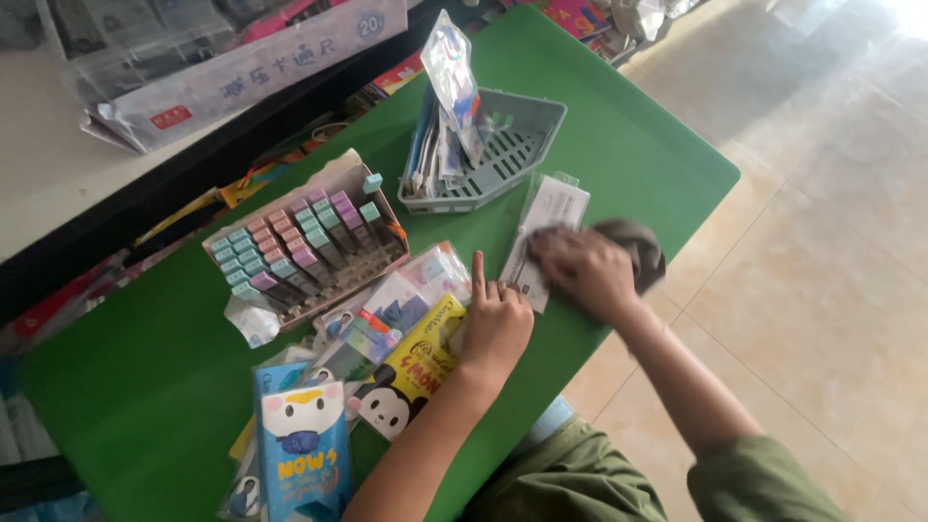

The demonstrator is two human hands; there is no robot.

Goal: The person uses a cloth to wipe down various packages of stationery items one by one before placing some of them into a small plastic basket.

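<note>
We judge the step as wiping: right hand (580, 271) closed on a grey cloth (633, 246), pressing a clear flat packet (546, 217) near the desk's (145, 387) right edge. Left hand (495, 324) holds nothing, forefinger out, palm steadying the yellow cartoon packet (416, 372). Next stroke needs the packet pinned. Cloth blurred; grey basket (522, 155) contents unclear
</note>
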